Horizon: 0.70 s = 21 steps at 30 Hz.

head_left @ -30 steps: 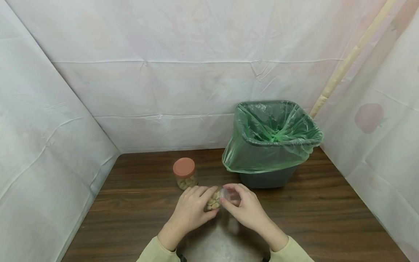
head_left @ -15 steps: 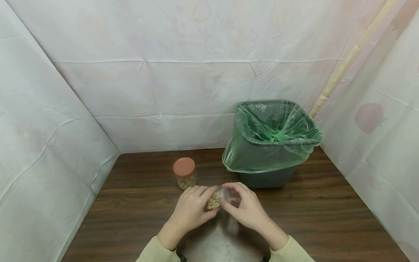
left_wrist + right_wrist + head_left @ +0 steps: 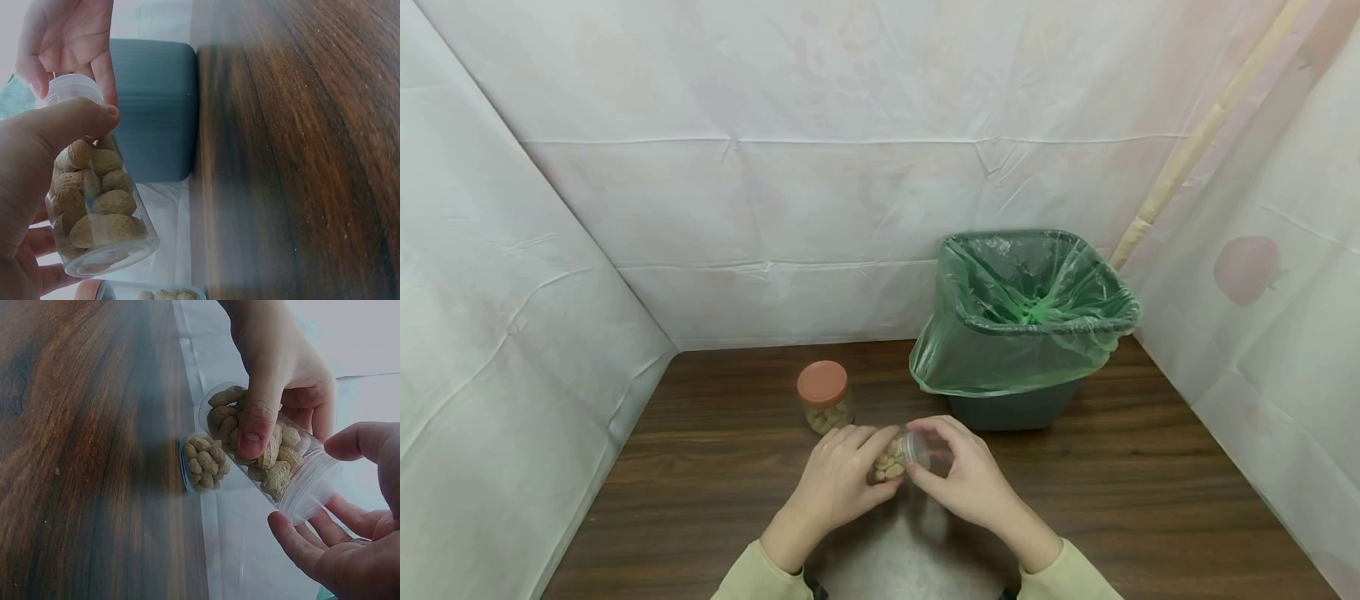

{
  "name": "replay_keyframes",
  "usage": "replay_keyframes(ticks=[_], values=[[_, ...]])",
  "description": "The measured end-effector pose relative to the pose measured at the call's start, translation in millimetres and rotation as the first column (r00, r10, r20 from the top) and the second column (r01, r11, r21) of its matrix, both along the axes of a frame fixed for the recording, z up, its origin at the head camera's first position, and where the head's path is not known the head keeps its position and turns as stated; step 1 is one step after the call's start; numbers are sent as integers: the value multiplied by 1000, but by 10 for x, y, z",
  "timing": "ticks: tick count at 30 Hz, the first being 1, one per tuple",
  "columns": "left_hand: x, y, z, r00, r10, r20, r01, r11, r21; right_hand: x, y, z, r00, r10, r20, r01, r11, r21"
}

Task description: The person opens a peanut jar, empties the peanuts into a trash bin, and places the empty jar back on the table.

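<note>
In my left hand (image 3: pixel 842 475) I grip a clear plastic jar (image 3: pixel 94 206) of unshelled peanuts, thumb on one side and fingers round the other. It lies tilted, its mouth end toward the right. My right hand (image 3: pixel 962 467) has its thumb and fingers curled round the translucent lid (image 3: pixel 306 490), with fingertips at its rim. Behind my left hand a second jar (image 3: pixel 825 400) stands upright, also holding peanuts, with an orange-pink lid (image 3: pixel 822 383) on top.
A grey bin (image 3: pixel 1011 408) with a green plastic bag (image 3: pixel 1000 358) over its rim stands at the back right. White cloth (image 3: pixel 775 208) surrounds the dark wooden table (image 3: pixel 715 450) at the back and sides.
The right hand's thumb and fingers have shifted slightly round the lid, leaving more of it visible. My left hand and the jar stay almost in place.
</note>
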State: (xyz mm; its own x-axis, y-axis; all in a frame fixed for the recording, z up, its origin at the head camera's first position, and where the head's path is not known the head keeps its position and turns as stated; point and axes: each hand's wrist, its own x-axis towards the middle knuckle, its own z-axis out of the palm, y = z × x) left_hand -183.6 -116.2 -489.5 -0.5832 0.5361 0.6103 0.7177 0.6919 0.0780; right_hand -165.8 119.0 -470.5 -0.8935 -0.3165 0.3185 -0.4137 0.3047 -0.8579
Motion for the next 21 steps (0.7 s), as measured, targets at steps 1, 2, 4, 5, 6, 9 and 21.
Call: replay_keyframes(ticks=[1, 2, 4, 5, 6, 9, 21], values=[[2, -1, 2, 1000, 0, 1, 0, 1000, 0, 0, 2, 0, 1000, 4, 0, -4, 1000, 0], [4, -1, 4, 1000, 0, 3, 0, 1000, -1, -1, 4, 0, 1000, 7, -1, -7, 1000, 1], [7, 0, 11, 1000, -1, 6, 1, 1000, -2, -2, 10, 0, 1000, 14, -1, -14, 1000, 3], [8, 0, 15, 1000, -2, 7, 2, 1000, -2, -3, 13, 0, 1000, 17, -3, -17, 1000, 5], [9, 0, 17, 1000, -2, 9, 2, 1000, -2, -4, 18, -1, 1000, 20, -4, -20, 1000, 5], [10, 1, 27, 1000, -4, 12, 4, 1000, -3, -10, 27, -4, 999, 32, -10, -32, 999, 6], [25, 9, 41, 1000, 6, 22, -6, 1000, -10, -12, 35, -5, 998, 44, -51, -43, 999, 14]])
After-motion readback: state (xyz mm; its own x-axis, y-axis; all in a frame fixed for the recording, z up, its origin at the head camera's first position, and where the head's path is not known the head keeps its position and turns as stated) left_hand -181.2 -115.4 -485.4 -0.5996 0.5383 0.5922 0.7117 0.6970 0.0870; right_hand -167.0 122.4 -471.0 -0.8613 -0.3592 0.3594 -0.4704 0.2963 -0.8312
